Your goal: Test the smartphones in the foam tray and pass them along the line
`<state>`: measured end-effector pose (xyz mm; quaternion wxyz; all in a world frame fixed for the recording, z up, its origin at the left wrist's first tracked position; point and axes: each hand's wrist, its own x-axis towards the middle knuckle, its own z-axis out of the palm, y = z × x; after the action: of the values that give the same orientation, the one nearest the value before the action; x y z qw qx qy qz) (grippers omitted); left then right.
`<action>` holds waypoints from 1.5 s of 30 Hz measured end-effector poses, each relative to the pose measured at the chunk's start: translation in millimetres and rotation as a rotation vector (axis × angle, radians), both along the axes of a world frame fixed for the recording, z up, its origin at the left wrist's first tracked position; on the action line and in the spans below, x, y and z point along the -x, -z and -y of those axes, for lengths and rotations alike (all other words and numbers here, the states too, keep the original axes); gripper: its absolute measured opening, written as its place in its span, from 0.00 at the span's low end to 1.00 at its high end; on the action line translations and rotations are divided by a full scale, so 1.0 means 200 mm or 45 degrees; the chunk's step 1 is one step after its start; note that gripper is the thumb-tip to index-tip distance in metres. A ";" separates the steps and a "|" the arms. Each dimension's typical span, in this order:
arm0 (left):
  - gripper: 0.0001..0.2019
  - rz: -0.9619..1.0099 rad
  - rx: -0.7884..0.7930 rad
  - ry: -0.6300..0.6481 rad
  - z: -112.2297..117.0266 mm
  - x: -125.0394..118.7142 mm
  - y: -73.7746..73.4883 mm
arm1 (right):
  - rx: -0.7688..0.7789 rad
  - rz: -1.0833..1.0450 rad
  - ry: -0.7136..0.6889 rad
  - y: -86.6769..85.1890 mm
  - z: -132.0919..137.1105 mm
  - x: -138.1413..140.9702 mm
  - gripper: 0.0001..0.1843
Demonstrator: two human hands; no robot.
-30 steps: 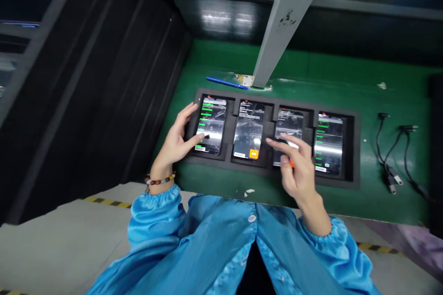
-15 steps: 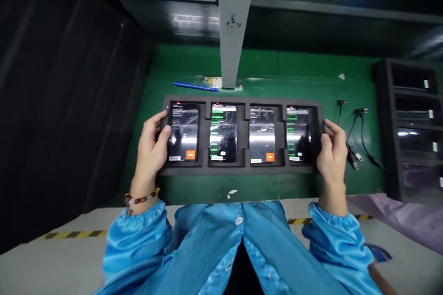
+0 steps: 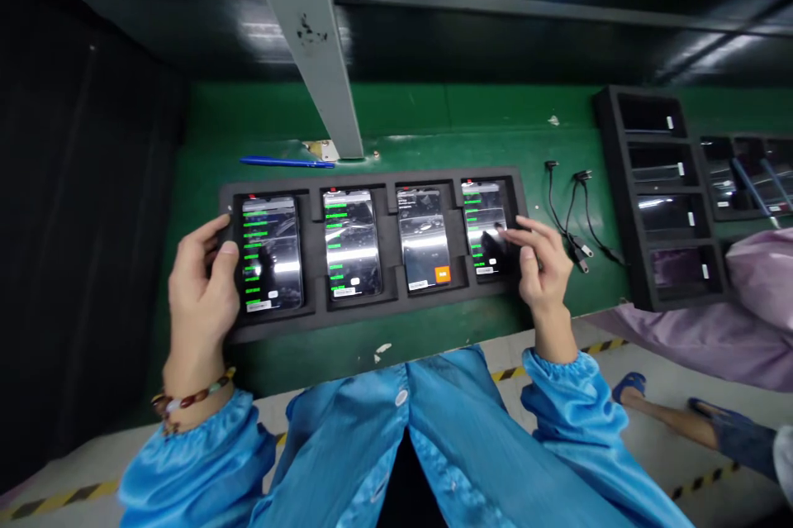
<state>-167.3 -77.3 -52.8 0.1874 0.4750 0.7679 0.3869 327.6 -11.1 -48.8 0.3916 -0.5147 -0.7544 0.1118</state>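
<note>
A black foam tray [image 3: 387, 309] lies on the green bench with several lit phones in its slots. My left hand [image 3: 201, 288] grips the tray's left end, thumb on top beside the leftmost phone [image 3: 271, 254]. My right hand [image 3: 538, 264] grips the tray's right end, thumb resting by the rightmost phone [image 3: 484, 227]. Between them sit a second phone [image 3: 350, 242] and a third phone [image 3: 424, 237] that shows an orange button.
A blue pen [image 3: 285, 162] lies behind the tray near a grey post [image 3: 310, 40]. Loose cables [image 3: 576, 214] lie to the right, then a second black foam tray [image 3: 662, 197] with phones. A person in pink [image 3: 743, 305] sits at right, feet on the floor.
My view has swung right. Both hands went from tapping screens to gripping the tray's ends, and the tray now sits turned, its left end nearer me.
</note>
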 end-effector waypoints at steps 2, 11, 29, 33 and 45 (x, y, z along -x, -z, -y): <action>0.28 0.005 0.003 -0.013 0.00 0.00 0.00 | -0.013 0.107 -0.109 0.00 0.03 -0.01 0.18; 0.30 -0.016 -0.002 -0.036 -0.02 0.00 0.00 | -0.010 0.063 -0.103 0.04 0.04 -0.03 0.20; 0.27 0.075 -0.056 0.022 0.01 0.01 0.02 | 0.006 -0.057 0.007 0.03 0.04 0.01 0.21; 0.28 0.081 -0.060 0.021 0.01 0.01 0.02 | 0.022 -0.059 0.052 0.02 0.03 0.02 0.22; 0.28 0.068 -0.095 0.036 0.00 0.00 0.01 | 0.101 0.088 -0.016 -0.02 0.04 0.09 0.21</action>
<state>-168.2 -78.1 -55.1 0.1955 0.4820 0.7408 0.4250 309.0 -19.9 -44.4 0.3439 -0.5286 -0.7657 0.1264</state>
